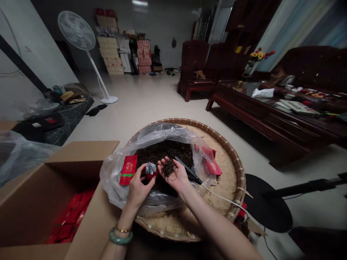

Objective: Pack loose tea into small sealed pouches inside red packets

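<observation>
In the head view, the biggest thing near you is the round woven tray at the centre of the frame. At lower left stands the open cardboard box, with red packets inside. On your tray lies the clear plastic bag, open around a dark heap of dried leaves. Your right hand, palm up over the heap, cups a small clump of leaves. Your left hand, just beside it, grips a small red pouch with a silvery opening. A flat red packet lies left of that hand, on the bag.
</observation>
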`<state>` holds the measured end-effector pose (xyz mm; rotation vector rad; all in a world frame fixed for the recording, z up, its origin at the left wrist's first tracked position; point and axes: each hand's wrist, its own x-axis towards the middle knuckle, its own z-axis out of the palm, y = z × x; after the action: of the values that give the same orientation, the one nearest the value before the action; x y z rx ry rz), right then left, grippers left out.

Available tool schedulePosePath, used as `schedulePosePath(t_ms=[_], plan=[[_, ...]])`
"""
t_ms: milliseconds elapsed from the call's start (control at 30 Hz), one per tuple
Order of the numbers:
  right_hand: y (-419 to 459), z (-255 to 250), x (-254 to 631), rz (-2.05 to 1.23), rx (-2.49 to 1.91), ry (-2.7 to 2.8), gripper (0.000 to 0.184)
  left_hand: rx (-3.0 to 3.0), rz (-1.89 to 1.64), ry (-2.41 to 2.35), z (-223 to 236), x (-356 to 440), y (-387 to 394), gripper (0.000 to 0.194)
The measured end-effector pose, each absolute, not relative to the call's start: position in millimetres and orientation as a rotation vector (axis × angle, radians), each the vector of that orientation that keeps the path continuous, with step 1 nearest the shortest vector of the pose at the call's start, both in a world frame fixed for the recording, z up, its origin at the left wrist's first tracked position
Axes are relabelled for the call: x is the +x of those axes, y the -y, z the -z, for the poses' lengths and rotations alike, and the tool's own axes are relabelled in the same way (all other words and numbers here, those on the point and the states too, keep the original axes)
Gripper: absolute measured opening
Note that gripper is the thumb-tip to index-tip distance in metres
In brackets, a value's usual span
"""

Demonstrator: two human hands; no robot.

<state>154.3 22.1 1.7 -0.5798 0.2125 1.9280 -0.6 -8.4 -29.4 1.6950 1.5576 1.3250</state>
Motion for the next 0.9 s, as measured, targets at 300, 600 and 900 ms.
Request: schedulePosePath(t_ms=[300, 600, 900], plan=[[-22, 3, 157, -1.885, -0.585, -0.183, 0.024, 2.212, -1.198, -1.46, 31, -4, 9, 0.05], [-20, -9, 157, -1.819, -0.57, -0.077, 0.03, 2.317, -1.03, -1.38, -7, -21, 8, 0.034], [-21, -13, 154, -1.787, -0.587, -0.034, 0.027, 1.947, -1.195, -1.636, -17, -16, 0, 0.022]])
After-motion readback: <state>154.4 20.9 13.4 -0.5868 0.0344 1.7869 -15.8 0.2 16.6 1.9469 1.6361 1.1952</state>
